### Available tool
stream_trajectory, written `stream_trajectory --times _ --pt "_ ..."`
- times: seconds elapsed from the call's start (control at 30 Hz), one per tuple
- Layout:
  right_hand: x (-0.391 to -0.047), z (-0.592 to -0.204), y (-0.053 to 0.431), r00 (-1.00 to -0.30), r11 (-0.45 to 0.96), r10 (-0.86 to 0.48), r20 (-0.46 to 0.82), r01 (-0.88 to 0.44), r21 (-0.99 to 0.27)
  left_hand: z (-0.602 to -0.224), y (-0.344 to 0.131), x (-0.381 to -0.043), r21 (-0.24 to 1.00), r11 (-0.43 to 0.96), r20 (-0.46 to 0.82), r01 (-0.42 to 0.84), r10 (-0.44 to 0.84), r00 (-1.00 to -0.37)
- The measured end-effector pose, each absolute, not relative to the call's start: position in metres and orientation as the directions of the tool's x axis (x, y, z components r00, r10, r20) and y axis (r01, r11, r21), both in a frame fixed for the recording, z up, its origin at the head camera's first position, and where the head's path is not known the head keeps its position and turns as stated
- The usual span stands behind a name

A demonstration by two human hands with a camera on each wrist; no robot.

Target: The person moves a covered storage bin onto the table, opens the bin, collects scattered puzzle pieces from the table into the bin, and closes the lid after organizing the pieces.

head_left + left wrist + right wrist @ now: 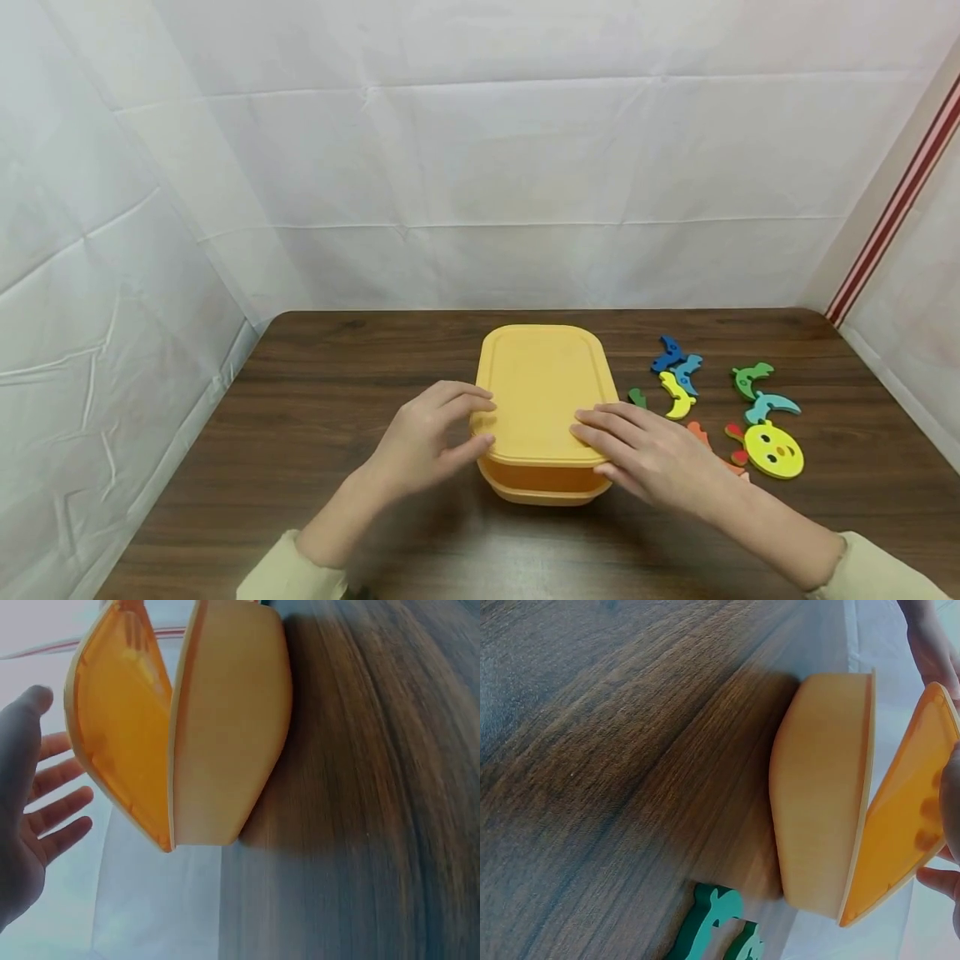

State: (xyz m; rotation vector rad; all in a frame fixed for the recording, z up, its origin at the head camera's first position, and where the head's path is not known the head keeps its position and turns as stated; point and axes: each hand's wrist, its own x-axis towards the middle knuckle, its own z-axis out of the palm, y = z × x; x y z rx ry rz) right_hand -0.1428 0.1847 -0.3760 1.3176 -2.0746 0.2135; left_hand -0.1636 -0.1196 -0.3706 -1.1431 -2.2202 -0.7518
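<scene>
A yellow plastic lid (543, 383) sits slanted over a matching yellow box (547, 497), its near edge raised and its far edge down at the box's rim. The orange-looking underside of the lid (120, 735) shows in the left wrist view. My right hand (648, 450) holds the lid's near right corner, fingers on top and thumb at the edge; finger shadows show through it in the right wrist view. My left hand (431, 433) is at the lid's left edge, fingers spread and thumb apart from it. The box's inside is mostly hidden.
Right of the box lie several puzzle pieces: a yellow smiling-face piece (774, 450), a teal piece (771, 406), a green piece (750, 379), a yellow piece (677, 396) and blue pieces (667, 354). Orange pieces (699, 433) are partly behind my right hand. White cloth (487, 167) hangs behind the table.
</scene>
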Motion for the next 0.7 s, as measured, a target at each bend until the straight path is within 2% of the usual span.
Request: stream_trajectory --times 0.13,0.23,0.37,0.43,0.53,0.7 --pt "-0.143 -0.376 0.185 -0.274 0.477 -0.744 0.609 -0.856 0.198 -0.372 -0.12 -0.168 0.407 0.467 0.656 0.785 0.449 -0.607" --pt "-0.143 -0.376 0.185 -0.276 0.478 -0.743 0.61 -0.856 0.195 -0.374 -0.119 -0.171 0.577 0.436 0.591 0.691 0.361 -0.721" --pt "-0.144 -0.376 0.186 -0.269 0.479 -0.743 0.613 -0.853 0.206 -0.373 -0.118 -0.175 0.799 0.423 0.373 0.428 0.21 -0.904" --pt "-0.144 -0.376 0.186 -0.267 0.479 -0.743 0.614 -0.853 0.209 -0.372 -0.117 -0.177 0.873 0.409 0.228 0.265 0.137 -0.964" --pt "-0.144 -0.377 0.186 -0.264 0.477 -0.744 0.613 -0.853 0.211 -0.373 -0.117 -0.182 0.94 0.336 0.041 0.066 0.08 -0.996" --pt "-0.144 -0.379 0.185 -0.263 0.476 -0.743 0.615 -0.854 0.21 -0.377 -0.116 -0.19 0.983 0.16 -0.104 -0.087 0.1 -0.99"
